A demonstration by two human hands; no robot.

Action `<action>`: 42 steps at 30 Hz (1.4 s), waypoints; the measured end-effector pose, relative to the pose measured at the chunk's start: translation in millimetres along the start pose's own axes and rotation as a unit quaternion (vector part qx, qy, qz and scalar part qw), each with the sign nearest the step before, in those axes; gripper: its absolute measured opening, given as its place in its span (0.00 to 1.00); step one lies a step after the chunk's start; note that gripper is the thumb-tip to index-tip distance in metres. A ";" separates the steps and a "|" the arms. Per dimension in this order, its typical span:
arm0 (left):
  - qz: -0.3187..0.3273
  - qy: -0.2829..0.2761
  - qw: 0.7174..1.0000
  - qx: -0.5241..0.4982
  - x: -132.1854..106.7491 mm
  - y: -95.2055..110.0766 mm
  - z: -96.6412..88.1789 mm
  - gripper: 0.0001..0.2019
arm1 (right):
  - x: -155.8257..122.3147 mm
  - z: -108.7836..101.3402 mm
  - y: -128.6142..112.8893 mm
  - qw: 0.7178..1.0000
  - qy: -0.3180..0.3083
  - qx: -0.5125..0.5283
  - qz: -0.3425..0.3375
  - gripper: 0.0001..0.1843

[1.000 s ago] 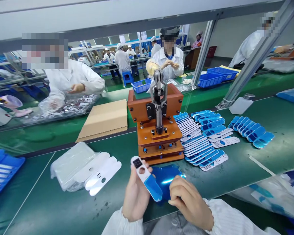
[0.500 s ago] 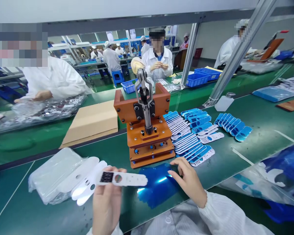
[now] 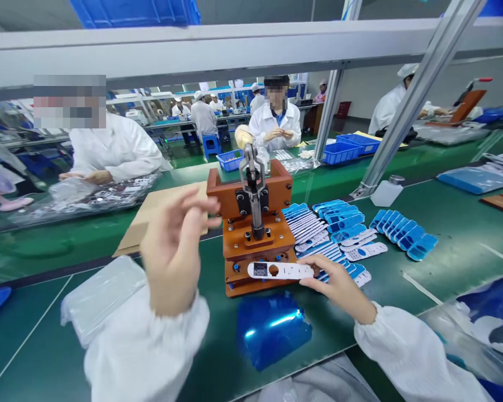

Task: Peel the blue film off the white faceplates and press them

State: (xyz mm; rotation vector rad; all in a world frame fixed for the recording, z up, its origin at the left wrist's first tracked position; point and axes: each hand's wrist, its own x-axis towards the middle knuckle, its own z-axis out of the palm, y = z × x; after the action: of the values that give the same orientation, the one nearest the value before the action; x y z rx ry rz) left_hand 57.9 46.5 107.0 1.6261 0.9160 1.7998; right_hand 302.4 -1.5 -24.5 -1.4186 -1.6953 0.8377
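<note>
- The right hand [image 3: 343, 282] pinches the right end of a long white panel [image 3: 291, 271]. The thumb is low and the fingers go over the top, maybe so that most of its face stays uncovered.
- The panel lies nearly flat across, in front of the low plates of the orange press [image 3: 257, 223]. I cannot tell if they touch.
- The left hand [image 3: 174, 257] is up in the air beside the press, in front of the cardboard [image 3: 145, 215]. Its fingers are loose and blurry, and I see nothing in them.
- Blue film [image 3: 272, 335] lies on the worktop [image 3: 218, 346] near the person, just before the press.
- Rows of white and blue pieces [image 3: 305, 229] lean together right of the press, perhaps to save room and keep them close.
- A plastic-wrapped pack [image 3: 104, 296] sits by the left sleeve.
</note>
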 end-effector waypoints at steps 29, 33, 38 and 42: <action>-0.232 -0.275 0.687 0.631 -108.8 -80.0 -174.5 0.20 | 49.9 29.5 9.4 0.997 -0.039 -0.043 -0.045 0.22; -0.279 -0.271 0.680 0.621 -105.6 -87.4 -178.8 0.18 | 46.0 29.3 10.1 0.997 -0.008 -0.060 -0.057 0.20; -0.288 -0.248 0.715 0.588 -94.9 -89.8 -183.4 0.12 | 30.4 16.9 19.0 0.990 0.083 -0.089 -0.071 0.18; -0.285 -0.210 0.768 0.533 -95.9 -67.9 -172.4 0.17 | 6.1 12.5 26.6 0.975 0.158 -0.120 -0.105 0.13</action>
State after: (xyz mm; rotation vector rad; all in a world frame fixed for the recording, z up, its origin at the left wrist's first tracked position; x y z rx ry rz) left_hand -104.3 -7.3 -12.6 1.8742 2.1072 0.3685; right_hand 303.9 8.8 -52.6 -1.4118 -1.6986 0.2795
